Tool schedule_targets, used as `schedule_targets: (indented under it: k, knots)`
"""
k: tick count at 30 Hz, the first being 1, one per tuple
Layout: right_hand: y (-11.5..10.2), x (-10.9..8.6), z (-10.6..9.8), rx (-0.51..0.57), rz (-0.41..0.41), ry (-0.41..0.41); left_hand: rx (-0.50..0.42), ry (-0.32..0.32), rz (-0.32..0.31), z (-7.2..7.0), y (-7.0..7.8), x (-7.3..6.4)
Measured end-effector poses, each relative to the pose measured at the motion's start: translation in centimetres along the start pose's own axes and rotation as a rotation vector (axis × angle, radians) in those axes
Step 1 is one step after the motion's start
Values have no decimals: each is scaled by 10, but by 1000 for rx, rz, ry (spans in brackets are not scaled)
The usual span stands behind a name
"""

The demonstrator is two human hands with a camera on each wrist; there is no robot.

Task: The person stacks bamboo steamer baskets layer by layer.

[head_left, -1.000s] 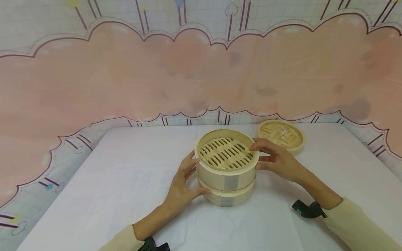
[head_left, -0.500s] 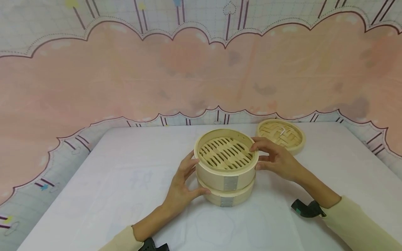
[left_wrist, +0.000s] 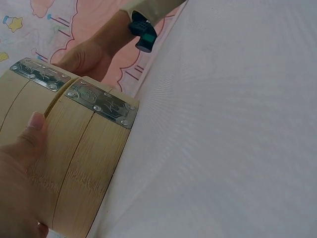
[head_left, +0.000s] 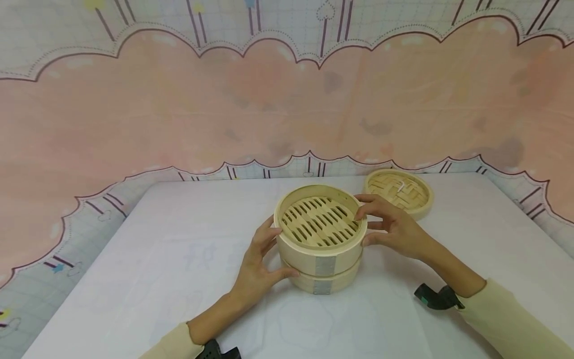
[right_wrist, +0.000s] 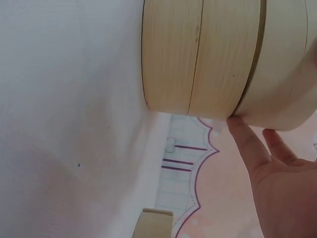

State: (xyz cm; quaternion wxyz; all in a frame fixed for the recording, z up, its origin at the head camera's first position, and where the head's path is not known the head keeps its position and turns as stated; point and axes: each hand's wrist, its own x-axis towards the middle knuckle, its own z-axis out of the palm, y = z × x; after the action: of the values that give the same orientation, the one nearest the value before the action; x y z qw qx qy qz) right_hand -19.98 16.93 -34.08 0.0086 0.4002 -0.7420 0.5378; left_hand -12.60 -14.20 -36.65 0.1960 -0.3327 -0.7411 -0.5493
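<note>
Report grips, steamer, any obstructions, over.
Left grip on steamer, right grip pinching its upper tier. Stacked two high. Lid off, behind, seemingly not in the way.

From the near side, the head view looks forward and down over the table (head_left: 179, 264); sideways-tilted wrist views, left and right, share the steamer (head_left: 300, 255) close up.

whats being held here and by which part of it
The upper steamer tier, by its right rim in the right hand; the left hand holds its left side, thumb near where it meets the lower tier.
</note>
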Motion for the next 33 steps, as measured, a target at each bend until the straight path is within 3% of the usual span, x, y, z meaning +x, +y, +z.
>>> schedule_targets:
  k: [4,12,33]
  knots:
    - [-1,0,0,2,-4,-12,0,-6,-5,-1,-2,1]
    - [0,-2,-1,-5,-2,-9,-13,-8,-12,2,-28,-6]
    - [4,-4,0,-110,11,-4,17,-20,-6,3,-34,-12]
